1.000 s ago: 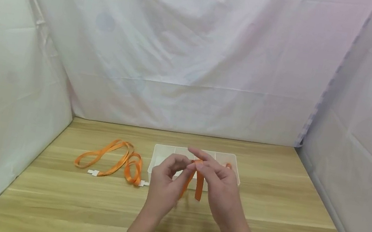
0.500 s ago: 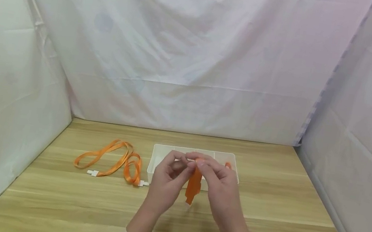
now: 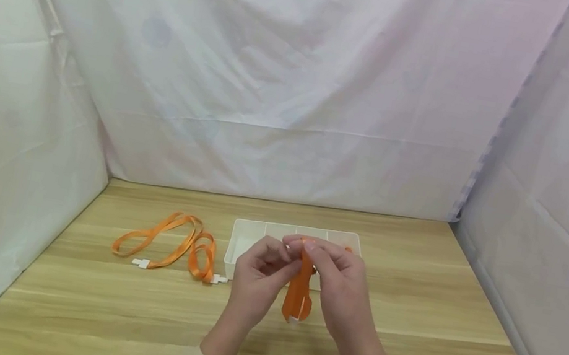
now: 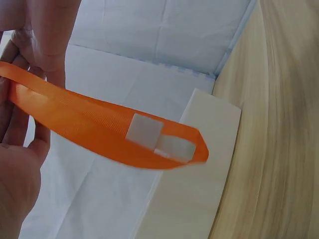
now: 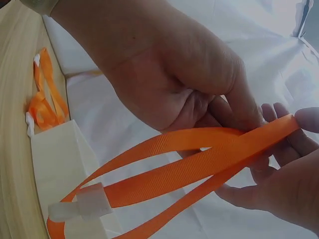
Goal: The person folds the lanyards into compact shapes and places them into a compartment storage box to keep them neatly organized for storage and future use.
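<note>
A folded orange lanyard [image 3: 298, 296] hangs between my two hands above the table. My right hand [image 3: 343, 278] pinches its top fold between thumb and fingers. Just below, my left hand [image 3: 258, 277] pinches the strap with thumb and curled fingers. The right wrist view shows several strap layers running out from the left hand [image 5: 164, 74] and right hand [image 5: 284, 191]. White plastic clips [image 4: 144, 132] show near the lanyard's lower end in the left wrist view. Fingers partly hide the upper fold.
Behind the hands stands a white divided box [image 3: 246, 240], with a bit of orange [image 3: 348, 249] in its right compartment. To its left, orange lanyards [image 3: 182, 251] with white clips lie loosely on the wooden table [image 3: 98, 310]. White cloth [image 3: 301, 80] encloses the back and sides.
The lanyard's strands hung apart and now hang together as one bundle, reaching slightly lower. Right fingers have folded down over its top. The loose lanyards and box stay put.
</note>
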A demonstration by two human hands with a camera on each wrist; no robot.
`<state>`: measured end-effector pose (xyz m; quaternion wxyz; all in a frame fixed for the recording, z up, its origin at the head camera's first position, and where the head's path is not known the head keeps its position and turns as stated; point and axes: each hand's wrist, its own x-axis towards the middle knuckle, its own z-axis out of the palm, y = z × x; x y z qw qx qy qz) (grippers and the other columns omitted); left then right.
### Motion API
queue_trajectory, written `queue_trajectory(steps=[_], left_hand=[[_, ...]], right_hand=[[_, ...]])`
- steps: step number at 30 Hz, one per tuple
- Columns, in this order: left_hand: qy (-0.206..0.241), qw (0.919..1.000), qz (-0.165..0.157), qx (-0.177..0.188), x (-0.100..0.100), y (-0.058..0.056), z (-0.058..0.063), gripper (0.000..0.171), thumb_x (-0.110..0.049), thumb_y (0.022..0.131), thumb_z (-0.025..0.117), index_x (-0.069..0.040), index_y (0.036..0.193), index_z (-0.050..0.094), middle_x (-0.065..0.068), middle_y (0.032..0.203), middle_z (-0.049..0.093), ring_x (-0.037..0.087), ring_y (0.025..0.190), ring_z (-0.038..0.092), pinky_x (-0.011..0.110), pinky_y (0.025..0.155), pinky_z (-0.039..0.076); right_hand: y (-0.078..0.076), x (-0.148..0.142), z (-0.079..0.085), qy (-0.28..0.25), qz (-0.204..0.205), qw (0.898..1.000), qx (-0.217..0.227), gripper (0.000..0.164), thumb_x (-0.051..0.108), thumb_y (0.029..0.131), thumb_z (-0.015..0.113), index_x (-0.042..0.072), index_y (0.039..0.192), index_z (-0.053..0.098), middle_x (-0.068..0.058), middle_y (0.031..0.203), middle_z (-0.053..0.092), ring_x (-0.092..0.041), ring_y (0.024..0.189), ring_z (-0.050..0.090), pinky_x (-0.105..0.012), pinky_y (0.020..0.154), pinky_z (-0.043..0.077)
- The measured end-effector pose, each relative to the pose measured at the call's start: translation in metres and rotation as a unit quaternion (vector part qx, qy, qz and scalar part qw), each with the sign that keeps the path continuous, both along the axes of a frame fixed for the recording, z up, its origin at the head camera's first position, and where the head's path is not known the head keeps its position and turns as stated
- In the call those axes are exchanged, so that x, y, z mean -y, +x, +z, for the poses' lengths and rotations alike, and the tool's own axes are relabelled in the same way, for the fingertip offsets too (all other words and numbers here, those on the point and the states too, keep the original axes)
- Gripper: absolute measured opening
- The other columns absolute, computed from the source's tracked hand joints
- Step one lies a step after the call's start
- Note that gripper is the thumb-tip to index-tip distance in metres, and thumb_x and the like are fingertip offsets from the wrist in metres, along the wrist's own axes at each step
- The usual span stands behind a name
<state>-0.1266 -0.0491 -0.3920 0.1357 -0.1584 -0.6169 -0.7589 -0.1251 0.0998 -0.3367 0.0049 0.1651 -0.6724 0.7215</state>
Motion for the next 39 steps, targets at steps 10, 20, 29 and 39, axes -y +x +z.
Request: queue_trajectory(steps=[10, 20, 29, 39], left_hand=[[0.098, 0.9793, -0.173, 0.039, 0.007, -0.008, -0.001, 0.026, -0.013, 0.113, 0.051, -0.025, 0.121, 0.073, -0.01, 0.108, 0.078, 0.01, 0.095, 0.071, 0.025, 0.086, 0.061], [0.025, 0.9986, -0.037, 0.028, 0.001, -0.004, 0.001, 0.011, -0.01, 0.105, 0.067, -0.01, 0.115, 0.071, -0.014, 0.108, 0.081, 0.007, 0.105, 0.076, 0.026, 0.095, 0.061], [-0.039, 0.9981, -0.003, -0.048, -0.003, 0.001, 0.0, 0.018, -0.002, 0.106, 0.059, 0.008, 0.116, 0.07, 0.018, 0.105, 0.078, 0.006, 0.097, 0.075, 0.029, 0.093, 0.063], [-0.095, 0.9871, -0.064, -0.111, -0.003, -0.005, -0.009, 0.019, -0.004, 0.107, 0.06, 0.006, 0.113, 0.075, 0.023, 0.085, 0.069, 0.003, 0.083, 0.06, 0.022, 0.072, 0.054]], right_hand=[[-0.004, -0.007, -0.004, -0.076, 0.062, 0.995, 0.004, 0.029, 0.017, 0.11, 0.057, 0.009, 0.105, 0.084, -0.001, 0.113, 0.082, -0.026, 0.123, 0.071, -0.037, 0.115, 0.05], [-0.003, -0.002, -0.004, -0.071, 0.049, 0.996, 0.011, 0.03, 0.016, 0.109, 0.057, -0.001, 0.104, 0.081, -0.002, 0.12, 0.08, -0.026, 0.132, 0.067, -0.047, 0.132, 0.018], [-0.003, 0.002, -0.004, -0.049, -0.002, 0.999, 0.012, 0.032, 0.016, 0.108, 0.059, -0.012, 0.112, 0.075, 0.0, 0.12, 0.081, -0.024, 0.124, 0.071, -0.052, 0.133, 0.006], [-0.004, 0.002, -0.007, 0.0, -0.01, 1.0, 0.017, 0.028, 0.022, 0.11, 0.059, 0.005, 0.119, 0.08, 0.004, 0.125, 0.079, -0.024, 0.114, 0.072, -0.034, 0.112, 0.05]])
